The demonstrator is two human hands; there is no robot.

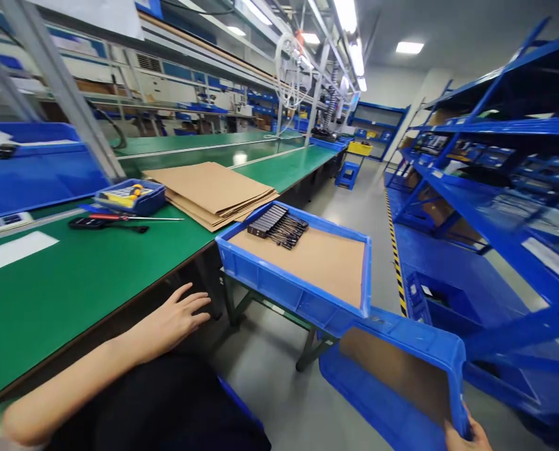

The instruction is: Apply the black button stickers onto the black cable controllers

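Note:
My left hand (178, 319) is held in the air over my lap, just off the front edge of the green workbench (119, 269). Its fingers are spread and nothing is in them. At lower right, my right hand (467, 435) grips the rim of a blue plastic bin (415, 335). That bin is tilted on its side, with brown cardboard inside. Between the hands a second blue bin (260, 274) rests on a low stand. On its cardboard liner (326, 260) lies a row of black devices with short cables (279, 225).
Flat cardboard sheets (208, 188) are stacked on the bench. Left of them are a small blue tray (131, 197) with yellow items, a red-handled screwdriver (133, 218) and a white paper (16, 250). Blue shelving (486, 188) lines the right, beyond black-and-yellow floor tape (394, 250).

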